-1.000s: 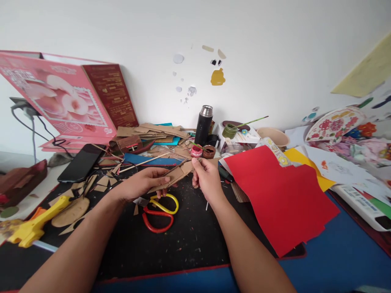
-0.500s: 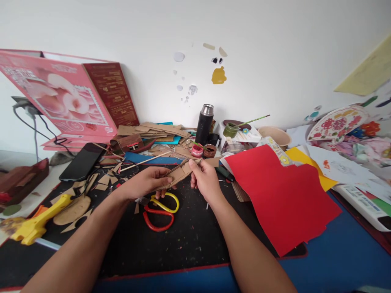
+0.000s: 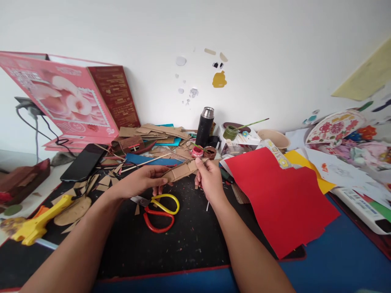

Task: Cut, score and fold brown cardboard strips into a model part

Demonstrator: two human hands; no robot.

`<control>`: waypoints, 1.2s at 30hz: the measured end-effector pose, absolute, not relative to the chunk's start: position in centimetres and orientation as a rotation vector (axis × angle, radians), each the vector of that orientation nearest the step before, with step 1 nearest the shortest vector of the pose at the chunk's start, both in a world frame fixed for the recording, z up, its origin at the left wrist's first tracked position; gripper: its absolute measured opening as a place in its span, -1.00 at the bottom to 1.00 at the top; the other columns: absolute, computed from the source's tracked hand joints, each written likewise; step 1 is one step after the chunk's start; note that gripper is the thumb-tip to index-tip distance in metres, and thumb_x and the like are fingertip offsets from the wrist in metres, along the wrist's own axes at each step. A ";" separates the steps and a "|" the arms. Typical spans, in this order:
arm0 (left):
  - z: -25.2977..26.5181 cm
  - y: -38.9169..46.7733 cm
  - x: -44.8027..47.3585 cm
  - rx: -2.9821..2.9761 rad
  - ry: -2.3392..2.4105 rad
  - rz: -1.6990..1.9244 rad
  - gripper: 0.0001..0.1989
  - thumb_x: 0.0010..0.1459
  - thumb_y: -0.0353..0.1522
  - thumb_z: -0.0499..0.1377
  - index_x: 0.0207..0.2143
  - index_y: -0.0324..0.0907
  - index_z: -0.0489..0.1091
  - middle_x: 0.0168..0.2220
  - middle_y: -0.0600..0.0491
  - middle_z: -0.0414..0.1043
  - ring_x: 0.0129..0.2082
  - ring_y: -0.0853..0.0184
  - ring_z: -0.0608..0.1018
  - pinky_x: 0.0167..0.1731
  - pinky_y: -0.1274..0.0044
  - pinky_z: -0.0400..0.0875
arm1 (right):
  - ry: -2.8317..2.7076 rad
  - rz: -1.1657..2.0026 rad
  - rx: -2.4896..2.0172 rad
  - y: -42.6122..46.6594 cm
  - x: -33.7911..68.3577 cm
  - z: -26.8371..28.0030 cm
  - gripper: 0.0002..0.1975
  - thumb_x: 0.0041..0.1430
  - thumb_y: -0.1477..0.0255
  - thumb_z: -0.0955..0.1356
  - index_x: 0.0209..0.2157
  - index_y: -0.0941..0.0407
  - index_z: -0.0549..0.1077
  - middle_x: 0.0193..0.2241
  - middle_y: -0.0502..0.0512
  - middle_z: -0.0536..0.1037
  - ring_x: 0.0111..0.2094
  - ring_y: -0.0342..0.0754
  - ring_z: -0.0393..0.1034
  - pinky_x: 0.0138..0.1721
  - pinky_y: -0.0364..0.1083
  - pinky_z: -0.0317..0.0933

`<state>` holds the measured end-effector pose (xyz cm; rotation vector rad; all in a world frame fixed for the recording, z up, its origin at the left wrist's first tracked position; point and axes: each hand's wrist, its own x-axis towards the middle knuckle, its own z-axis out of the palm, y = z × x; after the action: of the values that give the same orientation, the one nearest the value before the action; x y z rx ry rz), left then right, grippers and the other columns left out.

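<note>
Between my two hands a narrow piece of cardboard point(image 3: 181, 171) with low raised edges is held up above the black mat point(image 3: 189, 244). My left hand point(image 3: 149, 180) pinches its left end, thumb on top and fingers beneath. The other end is gripped by my right hand point(image 3: 208, 179), with the thumb lying on the cardboard. Below my left hand lie scissors point(image 3: 166, 205) with one yellow and one red handle, their blades pointing left and partly behind the hand. A small brown scrap shows just under my right fingers.
On the left are a yellow glue gun point(image 3: 39, 224), a black phone point(image 3: 84, 162) and cardboard scraps point(image 3: 105, 181). A black flask point(image 3: 205, 127) and open paint jars point(image 3: 197, 151) stand at the back. Red sheets point(image 3: 277, 199) cover the right side. A pink box point(image 3: 70, 97) leans by the wall.
The cardboard has turned so more of its inner face shows. My right hand has shifted slightly right, and the view has tilted a little upward.
</note>
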<state>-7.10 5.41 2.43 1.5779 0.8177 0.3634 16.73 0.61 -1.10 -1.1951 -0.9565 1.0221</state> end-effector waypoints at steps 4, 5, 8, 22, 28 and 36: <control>2.2 5.4 -6.9 1.581 0.841 0.372 -0.52 0.20 -0.03 0.38 -0.04 -0.21 0.55 -0.41 0.07 0.57 -0.53 0.33 0.54 -0.50 0.52 0.44 | -0.973 1.043 -1.199 0.6 16.6 -1.1 -0.46 0.22 -0.11 0.46 -0.46 0.03 0.29 -0.75 -0.22 0.27 -0.78 -0.18 0.26 -0.74 -0.22 0.02; 2.2 5.4 -6.8 1.572 0.847 0.372 -0.50 0.18 -0.02 0.39 -0.04 -0.21 0.55 -0.39 0.06 0.58 -0.54 0.33 0.54 -0.52 0.52 0.43 | -0.974 1.045 -1.199 0.5 16.6 -1.1 -0.46 0.22 -0.11 0.46 -0.45 0.03 0.30 -0.75 -0.22 0.27 -0.78 -0.18 0.25 -0.74 -0.22 0.01; 1.9 5.4 -6.7 1.545 0.870 0.372 -0.45 0.13 0.00 0.42 -0.02 -0.21 0.52 -0.31 0.01 0.64 -0.55 0.34 0.55 -0.56 0.52 0.43 | -0.977 1.053 -1.201 0.5 16.6 -1.1 -0.47 0.22 -0.11 0.46 -0.44 0.03 0.31 -0.75 -0.23 0.26 -0.78 -0.17 0.25 -0.74 -0.22 0.02; 0.9 5.5 -6.1 1.534 0.944 0.401 -0.52 0.06 -0.03 0.45 -0.15 -0.20 0.53 -0.29 -0.06 0.70 -0.61 0.33 0.57 -0.62 0.52 0.44 | -0.968 1.074 -1.198 0.8 16.6 -1.6 -0.47 0.21 -0.13 0.47 -0.40 0.02 0.31 -0.74 -0.24 0.28 -0.78 -0.17 0.26 -0.75 -0.22 0.05; 1.0 5.4 -6.0 1.553 0.982 0.426 -0.56 0.06 -0.04 0.43 -0.18 -0.18 0.54 -0.32 0.00 0.69 -0.60 0.32 0.57 -0.62 0.53 0.42 | -0.988 1.101 -1.236 0.6 16.2 -1.6 -0.45 0.20 -0.12 0.48 -0.44 0.02 0.28 -0.73 -0.19 0.34 -0.77 -0.17 0.27 -0.74 -0.21 0.07; 1.4 5.3 -5.5 1.466 1.045 0.752 -0.49 0.08 0.04 0.42 -0.17 -0.19 0.50 -0.55 0.11 0.51 -0.61 0.35 0.47 -0.58 0.54 0.33 | -0.968 1.162 -1.204 0.5 16.2 -1.5 -0.31 0.23 -0.17 0.45 -0.66 0.03 0.25 -0.80 -0.08 0.29 -0.76 -0.17 0.21 -0.70 -0.18 0.01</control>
<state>-5.47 5.29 1.37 1.4663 1.0450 0.7523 16.21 0.53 -1.50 -1.2036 -0.9680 1.1623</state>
